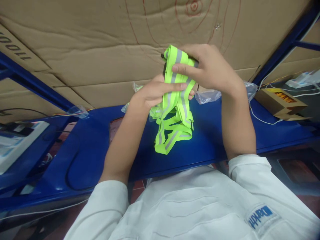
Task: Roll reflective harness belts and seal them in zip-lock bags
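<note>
A neon yellow reflective strap vest (175, 123) with grey stripes hangs bunched above the blue metal shelf (95, 146). My left hand (155, 93) is closed around the middle of the straps, fingers wrapped over them. My right hand (207, 68) grips the top end of the bundle, fingers pressed along its upper edge. The lower loops dangle down and touch the shelf surface.
Clear plastic bags (212, 95) lie on the shelf behind the hands. A small cardboard box (280, 101) with white cables sits at the right. Large cardboard sheets (100, 50) form the backdrop. A flat white box (17, 140) rests at the left.
</note>
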`<state>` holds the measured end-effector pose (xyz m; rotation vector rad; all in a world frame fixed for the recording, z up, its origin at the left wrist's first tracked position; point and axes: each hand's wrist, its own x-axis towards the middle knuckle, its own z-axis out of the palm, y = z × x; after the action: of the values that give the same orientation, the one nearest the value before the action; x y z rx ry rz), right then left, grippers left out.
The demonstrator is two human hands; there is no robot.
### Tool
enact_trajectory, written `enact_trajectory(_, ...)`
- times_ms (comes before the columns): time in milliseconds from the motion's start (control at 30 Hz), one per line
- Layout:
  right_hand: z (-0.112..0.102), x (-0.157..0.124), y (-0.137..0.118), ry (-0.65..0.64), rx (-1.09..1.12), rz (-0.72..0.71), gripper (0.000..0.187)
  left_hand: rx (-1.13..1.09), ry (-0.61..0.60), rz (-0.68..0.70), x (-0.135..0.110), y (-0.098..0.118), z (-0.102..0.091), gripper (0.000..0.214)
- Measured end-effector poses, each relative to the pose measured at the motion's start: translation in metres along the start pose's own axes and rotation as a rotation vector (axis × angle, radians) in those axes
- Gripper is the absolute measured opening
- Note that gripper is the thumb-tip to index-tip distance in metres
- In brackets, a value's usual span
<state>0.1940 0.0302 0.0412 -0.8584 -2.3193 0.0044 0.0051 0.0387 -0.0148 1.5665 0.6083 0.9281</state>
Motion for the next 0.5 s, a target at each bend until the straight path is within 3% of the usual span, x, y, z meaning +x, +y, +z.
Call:
enact_trajectory(133,-0.006,-0.003,0.0,0.017,0.063,-0.008,0.029,0.051,-0.141,0.001,-0.004,0.0,-0.001,0.038)
enact_trajectory(300,-0.006,-0.003,-0.002,0.016,0.234,0.133,0.033,0.135,-0.126,0.025,-0.006,0.002,-0.005,0.041)
enact_trajectory(500,0.003,0.002,0.006,0.076,0.475,0.276,0.032,0.187,-0.2,-0.01,-0.007,0.002,-0.013,0.049)
